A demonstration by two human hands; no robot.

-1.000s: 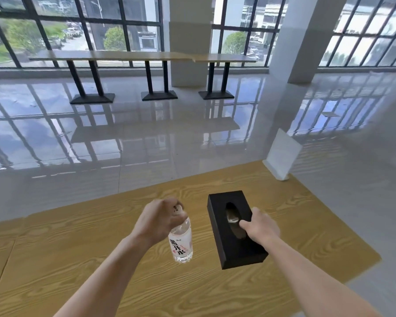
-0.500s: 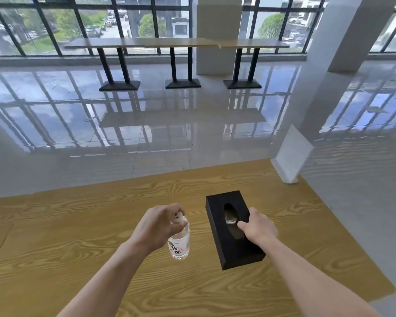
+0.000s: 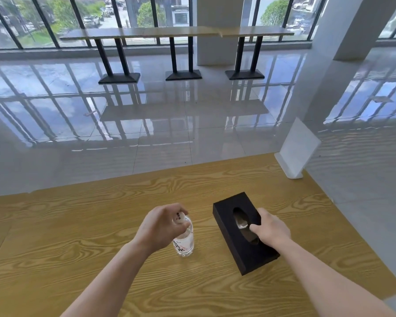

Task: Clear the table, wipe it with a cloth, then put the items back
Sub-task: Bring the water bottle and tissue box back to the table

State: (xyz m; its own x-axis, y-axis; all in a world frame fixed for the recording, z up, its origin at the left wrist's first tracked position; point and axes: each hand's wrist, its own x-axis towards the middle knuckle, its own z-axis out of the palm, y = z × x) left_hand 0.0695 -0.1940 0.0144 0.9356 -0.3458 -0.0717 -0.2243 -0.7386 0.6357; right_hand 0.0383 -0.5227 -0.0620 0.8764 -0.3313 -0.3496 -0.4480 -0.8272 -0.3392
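Observation:
A clear plastic water bottle (image 3: 185, 243) with a red and black label stands upright on the wooden table (image 3: 78, 225). My left hand (image 3: 160, 225) grips its cap and neck from above. To its right lies a black tissue box (image 3: 233, 227) with an oval slot on top. My right hand (image 3: 271, 229) holds the box's right side, thumb over the slot. Whether the box rests flat on the table or is slightly raised I cannot tell. No cloth is in view.
A white upright sign holder (image 3: 296, 152) stands at the table's far right corner. The table's right edge (image 3: 361, 248) drops to a glossy tiled floor. A row of long tables (image 3: 176, 33) stands by the windows, with a white pillar (image 3: 350, 26) at the right.
The bottle has come down and now stands on the table, still in my left hand. The view tilted up and shifted. My right hand keeps its hold on the tissue box.

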